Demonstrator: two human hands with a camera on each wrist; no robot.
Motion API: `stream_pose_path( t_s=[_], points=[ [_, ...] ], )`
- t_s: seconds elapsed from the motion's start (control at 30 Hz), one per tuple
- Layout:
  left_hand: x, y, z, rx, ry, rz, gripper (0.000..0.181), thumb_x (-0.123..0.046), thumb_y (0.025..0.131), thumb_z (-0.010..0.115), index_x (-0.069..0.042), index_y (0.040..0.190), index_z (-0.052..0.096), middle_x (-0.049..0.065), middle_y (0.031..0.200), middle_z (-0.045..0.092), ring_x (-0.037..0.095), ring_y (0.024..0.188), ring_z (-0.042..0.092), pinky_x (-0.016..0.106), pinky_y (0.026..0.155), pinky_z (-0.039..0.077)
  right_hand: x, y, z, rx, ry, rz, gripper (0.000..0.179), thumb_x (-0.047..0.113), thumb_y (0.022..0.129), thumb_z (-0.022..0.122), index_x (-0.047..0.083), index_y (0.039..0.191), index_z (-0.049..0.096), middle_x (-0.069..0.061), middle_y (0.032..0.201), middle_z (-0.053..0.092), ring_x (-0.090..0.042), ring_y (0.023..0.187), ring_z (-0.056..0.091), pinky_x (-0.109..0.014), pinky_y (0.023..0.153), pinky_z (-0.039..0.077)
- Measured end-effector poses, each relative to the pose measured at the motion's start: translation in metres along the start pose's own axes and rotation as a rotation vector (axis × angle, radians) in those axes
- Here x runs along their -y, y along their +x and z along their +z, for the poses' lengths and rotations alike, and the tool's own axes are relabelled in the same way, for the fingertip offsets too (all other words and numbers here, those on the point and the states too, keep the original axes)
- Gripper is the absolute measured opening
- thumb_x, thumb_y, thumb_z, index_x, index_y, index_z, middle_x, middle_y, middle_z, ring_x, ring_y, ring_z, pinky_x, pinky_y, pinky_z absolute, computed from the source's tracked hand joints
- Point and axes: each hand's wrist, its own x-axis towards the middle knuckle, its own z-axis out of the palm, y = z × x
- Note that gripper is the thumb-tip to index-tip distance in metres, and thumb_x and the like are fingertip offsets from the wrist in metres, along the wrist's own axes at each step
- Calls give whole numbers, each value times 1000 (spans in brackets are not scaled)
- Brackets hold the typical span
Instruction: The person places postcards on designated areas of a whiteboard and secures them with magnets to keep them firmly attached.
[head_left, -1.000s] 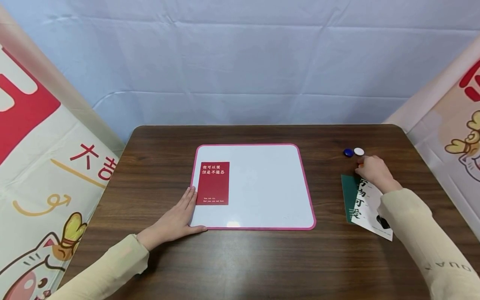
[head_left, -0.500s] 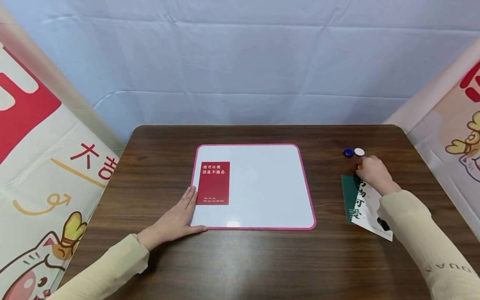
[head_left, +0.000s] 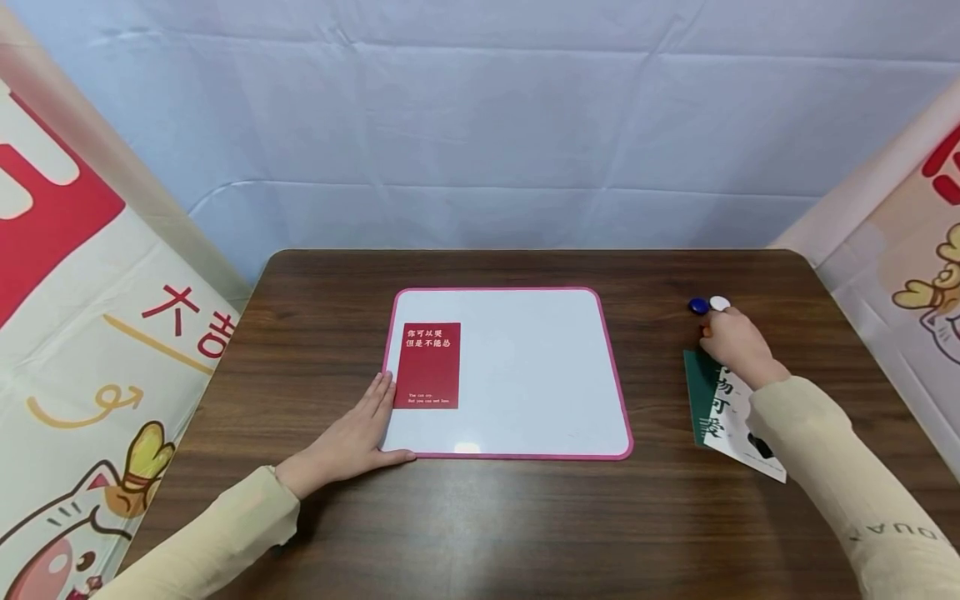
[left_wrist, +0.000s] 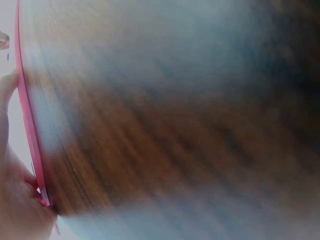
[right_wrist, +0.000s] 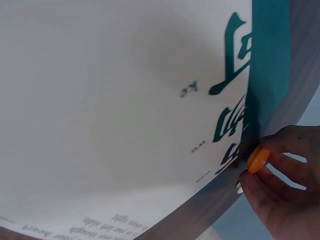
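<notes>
A whiteboard [head_left: 536, 375] with a pink rim lies flat on the wooden table. On its left part lies a red card [head_left: 429, 367] with white writing. My left hand [head_left: 347, 437] rests along the board's lower left corner, fingers straight at the left rim and thumb at the front rim. At the right, my right hand [head_left: 738, 346] pinches a round orange magnet [right_wrist: 258, 159] between thumb and fingers. The magnet is just beyond a green card [head_left: 697, 387] and a white card [head_left: 735, 440] with dark characters, which overlaps it.
A blue magnet [head_left: 697, 306] and a white magnet [head_left: 719, 302] lie side by side just beyond the right hand. Behind the table [head_left: 487, 525] hangs a pale cloth [head_left: 480, 125]. Printed cloths [head_left: 90, 375] stand at both sides.
My right hand has shifted slightly to the left with the orange magnet, up close to the blue and white magnets. The left hand, board and cards stay as they were.
</notes>
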Motion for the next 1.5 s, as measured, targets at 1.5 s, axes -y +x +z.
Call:
stream_pose_path(
  t_s=[1.5],
  points=[
    [0, 0, -2, 2, -9, 11, 108, -71, 73, 51, -1, 145, 11, 14, 152, 9, 26, 139, 7, 42, 103, 31, 82, 16, -7, -40, -9, -239, 28, -1, 81, 58, -14, 106, 56, -29, 98, 50, -34, 78, 54, -44, 66, 46]
  ],
)
